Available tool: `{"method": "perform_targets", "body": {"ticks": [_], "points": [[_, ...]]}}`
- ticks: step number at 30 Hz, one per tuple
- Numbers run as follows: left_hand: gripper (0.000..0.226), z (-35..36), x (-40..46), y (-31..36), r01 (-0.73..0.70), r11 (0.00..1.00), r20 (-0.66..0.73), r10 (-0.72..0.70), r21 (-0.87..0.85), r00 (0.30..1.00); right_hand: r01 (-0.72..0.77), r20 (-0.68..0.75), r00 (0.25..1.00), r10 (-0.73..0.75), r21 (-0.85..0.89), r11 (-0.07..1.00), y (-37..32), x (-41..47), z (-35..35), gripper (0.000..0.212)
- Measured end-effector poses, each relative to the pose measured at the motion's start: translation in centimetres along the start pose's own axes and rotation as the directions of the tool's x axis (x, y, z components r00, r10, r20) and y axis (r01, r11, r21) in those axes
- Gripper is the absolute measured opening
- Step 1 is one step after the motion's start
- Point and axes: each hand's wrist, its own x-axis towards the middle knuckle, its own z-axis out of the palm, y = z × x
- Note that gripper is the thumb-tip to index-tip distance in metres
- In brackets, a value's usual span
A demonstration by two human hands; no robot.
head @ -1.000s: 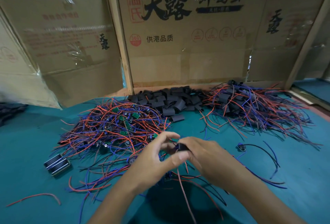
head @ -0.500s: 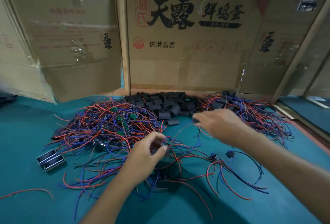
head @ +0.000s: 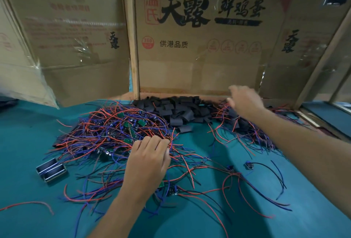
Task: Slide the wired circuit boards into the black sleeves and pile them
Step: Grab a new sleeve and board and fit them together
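A tangle of red and blue wired circuit boards (head: 117, 129) with green boards lies left of centre on the green table. Behind it sits a heap of black sleeves (head: 178, 110). To the right is the pile of sleeved boards (head: 247, 125) with their wires spread out. My left hand (head: 150, 156) rests at the near edge of the tangle, its fingers curled down into the wires. My right hand (head: 245, 101) hovers, blurred, over the back of the sleeved pile with fingers spread and nothing visible in them.
Cardboard box walls (head: 199, 57) close off the back. A wooden post (head: 321, 59) leans at the right. Two small metal parts (head: 51, 169) lie at the left. Loose wired boards (head: 249, 165) and stray wires (head: 28, 204) are scattered over the near table.
My right hand carried the sleeved board from in front of me out to the right pile and now holds nothing. My left hand let go and reached forward into the wire tangle.
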Motion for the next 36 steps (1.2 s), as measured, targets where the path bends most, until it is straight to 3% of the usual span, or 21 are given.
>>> {"method": "perform_targets", "body": {"ticks": [2, 4, 7, 9, 11, 13, 15, 16, 18, 20, 21, 23, 25, 27, 28, 31, 36], "points": [[0.019, -0.1, 0.1, -0.4, 0.142, 0.988, -0.062, -0.139, 0.056, 0.988, 0.191, 0.158, 0.962, -0.224, 0.198, 0.961, -4.6, -0.4, 0.7, 0.029], [0.018, -0.3, 0.1, -1.3, 0.273, 0.955, -0.104, -0.261, 0.121, 0.960, 0.353, 0.276, 0.864, -0.420, 0.261, 0.899, -8.8, -1.2, 1.7, 0.033], [0.023, -0.3, -0.2, -2.6, 0.343, 0.924, -0.094, -0.331, 0.167, 0.939, 0.492, 0.371, 0.771, -0.518, 0.170, 0.854, -12.7, -2.0, 2.9, 0.042], [0.024, -0.1, -0.2, -2.9, 0.346, 0.923, -0.082, -0.337, 0.169, 0.938, 0.562, 0.335, 0.773, -0.539, 0.033, 0.826, -14.0, -2.1, 3.2, 0.036], [0.024, -0.2, -0.2, -3.1, 0.375, 0.911, -0.083, -0.366, 0.174, 0.927, 0.536, 0.262, 0.823, -0.503, -0.065, 0.842, -14.6, -2.2, 2.9, 0.026], [0.024, -0.5, -0.1, -3.5, 0.422, 0.890, -0.090, -0.413, 0.174, 0.906, 0.388, 0.189, 0.908, -0.374, -0.040, 0.921, -14.7, -2.6, 1.6, 0.021], [0.023, -0.7, 0.0, -3.5, 0.413, 0.898, -0.114, -0.399, 0.150, 0.910, 0.128, 0.089, 0.985, -0.147, 0.184, 0.975, -14.5, -3.8, -0.3, 0.023], [0.023, -0.7, 0.1, -3.3, 0.359, 0.927, -0.120, -0.346, 0.108, 0.931, 0.016, 0.040, 0.999, -0.033, 0.358, 0.934, -14.4, -4.9, -1.3, 0.022], [0.038, -0.7, 0.2, -2.3, 0.156, 0.986, -0.065, -0.160, -0.062, 0.985, -0.046, -0.027, 0.996, 0.082, 0.641, 0.766, -14.7, -8.3, -3.4, 0.020], [0.068, -0.7, 0.3, -0.8, -0.027, 0.970, 0.042, 0.038, -0.243, 0.998, -0.008, -0.049, 0.996, 0.071, 0.766, 0.643, -15.6, -12.2, -5.4, 0.029], [0.078, -0.7, 0.2, 0.0, -0.083, 0.952, 0.087, 0.113, -0.294, 0.990, -0.012, -0.018, 0.999, 0.045, 0.801, 0.598, -16.1, -14.0, -6.2, 0.030], [0.073, -0.8, 0.0, 1.3, -0.140, 0.920, 0.106, 0.191, -0.367, 0.976, -0.106, 0.108, 0.994, 0.020, 0.899, 0.426, -17.0, -17.0, -6.9, 0.024], [0.052, -0.9, -0.1, 2.0, -0.133, 0.878, 0.071, 0.186, -0.461, 0.980, -0.271, 0.271, 0.963, 0.003, 0.962, 0.031, -17.1, -18.8, -7.2, 0.017], [0.037, -1.2, -0.1, 2.2, -0.090, 0.828, 0.079, 0.160, -0.553, 0.984, -0.464, 0.451, 0.883, -0.132, 0.798, -0.383, -17.1, -19.8, -7.2, 0.007], [0.032, -1.3, -0.2, 2.3, -0.063, 0.812, 0.103, 0.151, -0.581, 0.983, -0.525, 0.492, 0.845, -0.210, 0.686, -0.504, -17.1, -20.0, -7.1, 0.014], [0.028, -1.5, -0.4, 3.2, -0.007, 0.803, 0.134, 0.109, -0.597, 0.985, -0.566, 0.478, 0.814, -0.330, 0.526, -0.635, -17.0, -20.2, -6.8, 0.016], [0.031, -1.6, -0.5, 4.4, 0.026, 0.808, 0.118, 0.054, -0.588, 0.992, -0.550, 0.403, 0.828, -0.390, 0.448, -0.705, -17.4, -20.2, -6.4, 0.020]]}}
